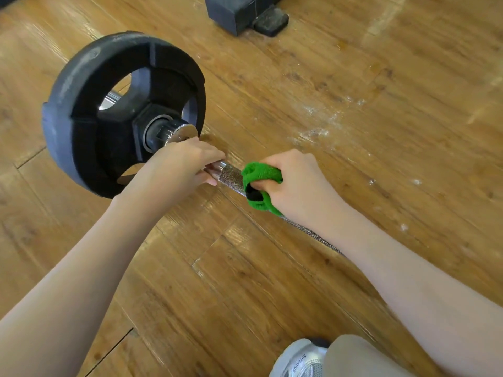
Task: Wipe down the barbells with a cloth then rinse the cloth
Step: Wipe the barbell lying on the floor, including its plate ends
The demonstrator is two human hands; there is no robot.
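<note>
A barbell lies across the wooden floor, its knurled steel bar [231, 178] running from a black weight plate [109, 112] at upper left down toward the right. My left hand [179, 164] grips the bar just beside the chrome collar [174, 131]. My right hand [296, 183] holds a green cloth [258, 186] wrapped around the bar a little further along. Beyond my right wrist the bar shows again as a thin knurled strip [318, 238], then my forearm hides it.
A dark block-shaped equipment base with a rubber foot [245, 12] stands at the top. White dusty marks [321, 126] speckle the floor to the right. My grey sneaker [299, 360] and trouser leg sit at the bottom edge.
</note>
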